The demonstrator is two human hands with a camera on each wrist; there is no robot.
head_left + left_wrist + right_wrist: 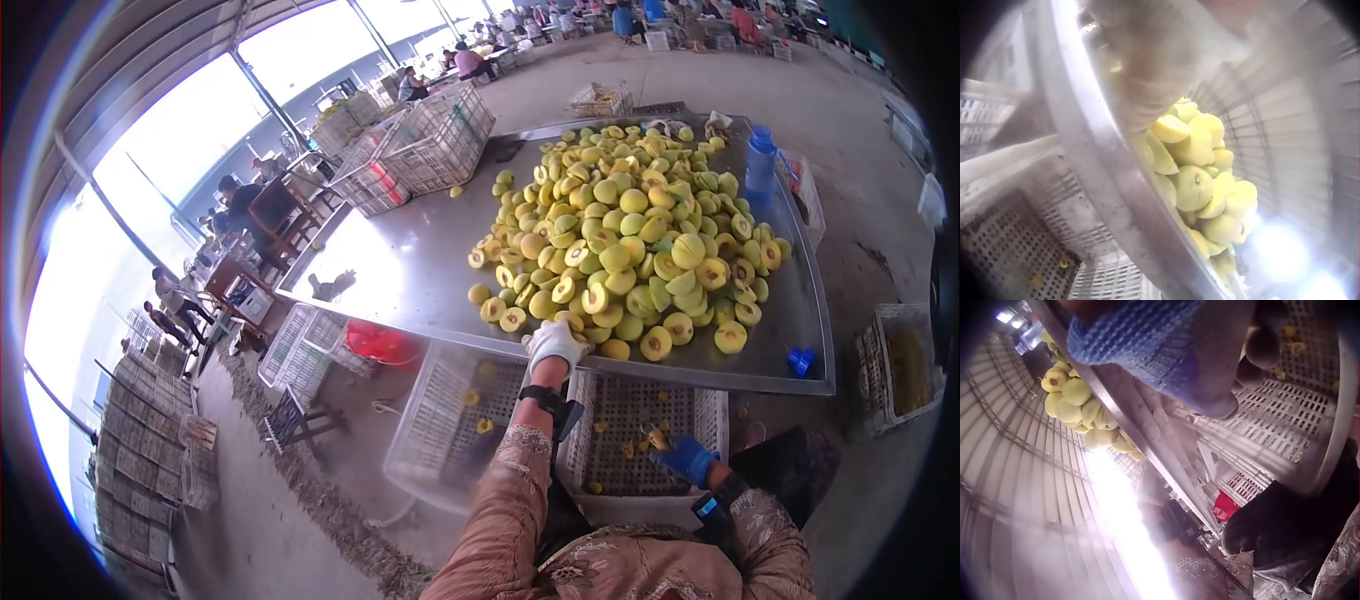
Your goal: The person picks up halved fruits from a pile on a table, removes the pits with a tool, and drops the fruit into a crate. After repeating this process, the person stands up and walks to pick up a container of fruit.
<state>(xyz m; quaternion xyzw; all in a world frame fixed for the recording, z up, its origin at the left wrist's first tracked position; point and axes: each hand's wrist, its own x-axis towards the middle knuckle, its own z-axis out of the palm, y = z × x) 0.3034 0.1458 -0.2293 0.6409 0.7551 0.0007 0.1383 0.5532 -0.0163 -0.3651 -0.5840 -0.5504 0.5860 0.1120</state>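
A heap of yellow-green peaches (630, 230), many halved with brown centres, lies on the metal table (420, 270). My left hand (555, 343), in a white glove, is over the table's near edge, fingertips right at the nearest fruit; in the left wrist view it blurs above the peaches (1194, 187), its finger ends hidden. Below the table edge, my right hand (687, 460), in a blue glove, is over a perforated crate (710, 410). Its curled fingers hold a small tan-yellow piece (657, 438); I cannot tell its kind. Yellow scraps (600, 427) lie in that crate.
A white crate (430, 410) stands left of the perforated one. On the table are a blue bottle (761, 165), a small blue object (800, 361) and large crates (437, 140). A red basin (383, 343) and a stool (295, 420) are at left. People sit farther back.
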